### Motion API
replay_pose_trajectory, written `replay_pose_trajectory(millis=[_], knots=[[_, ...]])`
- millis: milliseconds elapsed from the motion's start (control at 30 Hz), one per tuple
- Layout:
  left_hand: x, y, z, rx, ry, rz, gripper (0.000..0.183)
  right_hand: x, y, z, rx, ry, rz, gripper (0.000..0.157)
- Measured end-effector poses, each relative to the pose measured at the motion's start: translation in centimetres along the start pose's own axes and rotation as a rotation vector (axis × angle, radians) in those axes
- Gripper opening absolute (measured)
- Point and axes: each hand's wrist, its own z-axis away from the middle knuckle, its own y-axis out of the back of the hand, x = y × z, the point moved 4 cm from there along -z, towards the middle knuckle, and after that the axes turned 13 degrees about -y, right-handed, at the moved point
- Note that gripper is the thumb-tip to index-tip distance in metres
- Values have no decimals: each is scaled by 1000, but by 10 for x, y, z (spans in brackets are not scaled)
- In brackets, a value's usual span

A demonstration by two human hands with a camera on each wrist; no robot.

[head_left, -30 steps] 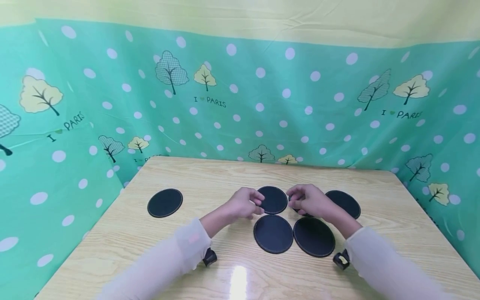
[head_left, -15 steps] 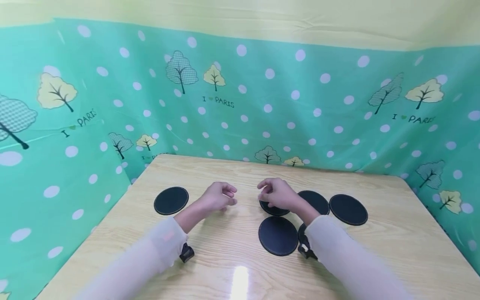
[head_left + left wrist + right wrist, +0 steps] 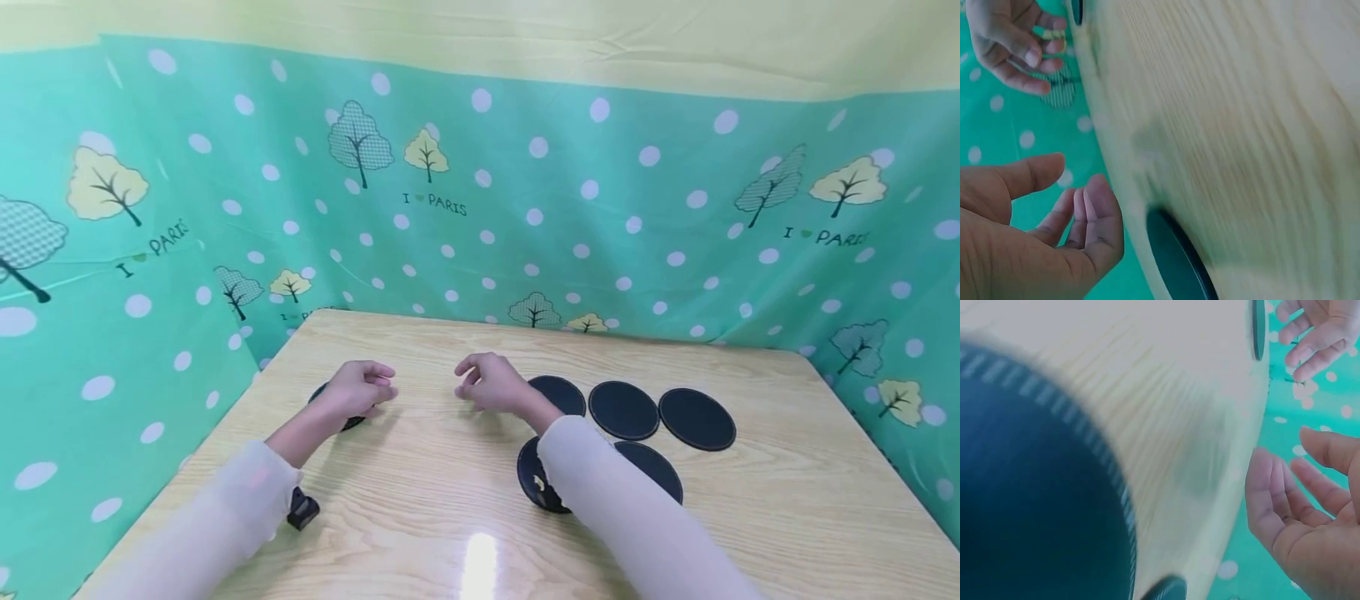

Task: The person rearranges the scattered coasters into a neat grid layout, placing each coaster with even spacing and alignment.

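My left hand (image 3: 352, 390) hovers over a round black coaster (image 3: 1175, 256) on the left of the table, its fingers loosely curved around nothing. In the head view that hand covers most of the coaster. My right hand (image 3: 491, 383) is held above bare wood near the middle, fingers bent softly and thumb apart, with nothing in them. Just right of it lies a back-row coaster (image 3: 558, 396), followed by a middle one (image 3: 624, 410) and a right one (image 3: 697, 419). In front, a coaster (image 3: 528, 468) is partly hidden under my right wrist, beside another coaster (image 3: 654, 468) overlapped by the sleeve.
The light wood table (image 3: 435, 492) reaches back to a green curtain (image 3: 480, 233) with white dots and printed trees. A dark wrist camera (image 3: 303, 508) sits below my left cuff. Light glares off the table near its front.
Both hands have moved left, from around the right-hand coasters to the left and middle of the table. The view shifted slightly; the coasters appear to keep their arrangement.
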Motion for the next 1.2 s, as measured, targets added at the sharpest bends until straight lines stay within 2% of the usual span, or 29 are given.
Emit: replay_pose_trajectory(millis=[333,600,700,933,1200], knots=[[-38,57,19,56,23,-59,47,-24,-39,-15,-57,-3,-67,34],[-57,88,20,96,61,-96,50,-38,-72,-25,-94,-44,-124,42],[-63,96,17,94,59,-87,51,-41,-83,-29,-101,-70,-190,44],[-74,109,11,97,31,-155,46,-43,-99,-38,-93,-135,-378,40],[-74,108,5,16,64,-20,49,-45,-108,-43,-151,-170,-545,45]])
